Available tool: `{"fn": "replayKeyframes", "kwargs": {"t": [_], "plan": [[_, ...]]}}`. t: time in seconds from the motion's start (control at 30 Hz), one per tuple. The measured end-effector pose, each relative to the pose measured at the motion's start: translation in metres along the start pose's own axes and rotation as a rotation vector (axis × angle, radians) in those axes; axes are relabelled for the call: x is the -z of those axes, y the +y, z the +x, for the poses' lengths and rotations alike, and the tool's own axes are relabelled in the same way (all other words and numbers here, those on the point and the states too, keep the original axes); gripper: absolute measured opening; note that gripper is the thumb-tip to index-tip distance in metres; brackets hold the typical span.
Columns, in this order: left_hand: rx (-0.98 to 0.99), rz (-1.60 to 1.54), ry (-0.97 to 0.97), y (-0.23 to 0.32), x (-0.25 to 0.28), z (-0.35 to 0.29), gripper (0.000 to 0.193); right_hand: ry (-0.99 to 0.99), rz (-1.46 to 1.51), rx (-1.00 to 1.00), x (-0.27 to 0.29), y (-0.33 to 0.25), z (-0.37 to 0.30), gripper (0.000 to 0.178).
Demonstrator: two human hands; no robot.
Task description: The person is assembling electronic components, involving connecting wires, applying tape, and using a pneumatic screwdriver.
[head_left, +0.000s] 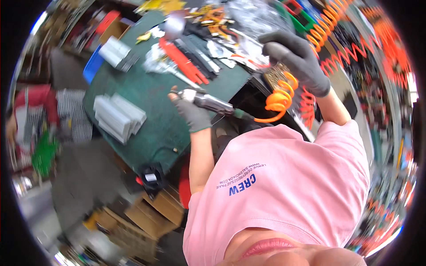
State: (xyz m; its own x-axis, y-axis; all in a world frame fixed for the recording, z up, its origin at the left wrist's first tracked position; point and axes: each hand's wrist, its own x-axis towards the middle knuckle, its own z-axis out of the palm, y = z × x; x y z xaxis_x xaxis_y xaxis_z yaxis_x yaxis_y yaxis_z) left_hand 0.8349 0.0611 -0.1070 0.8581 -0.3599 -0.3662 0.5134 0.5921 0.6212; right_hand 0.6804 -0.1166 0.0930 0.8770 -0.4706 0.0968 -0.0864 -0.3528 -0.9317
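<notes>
My left hand, in a grey glove with bare fingertips, grips a silver and black air tool over the near edge of the green table. A coiled orange air hose runs from the tool's rear end to the right. Raised to the right is my right hand, in a dark grey glove; its fingers are bent and apart, with nothing visible in them. Just below it sits a container of small brass-coloured parts. Red strips and black strips lie on the table beyond the tool.
Grey-white profiles are stacked on the green table, with another stack farther back. Clear plastic bags lie at the far side. Red coiled hoses hang at right. Cardboard boxes stand below; another person is at left.
</notes>
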Motion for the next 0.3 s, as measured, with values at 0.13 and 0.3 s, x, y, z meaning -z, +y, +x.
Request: {"fn": "replayKeyframes", "kwargs": {"t": [0.13, 0.3], "plan": [[0.108, 0.096, 0.011, -0.003, -0.007, 0.033, 0.029, 0.514, 0.055, -0.108, 0.033, 0.040, -0.108, 0.024], [0.180, 0.157, -0.003, -0.028, -0.018, 0.060, 0.035, 0.507, 0.088, -0.543, 0.006, 0.100, -0.221, 0.025]]}}
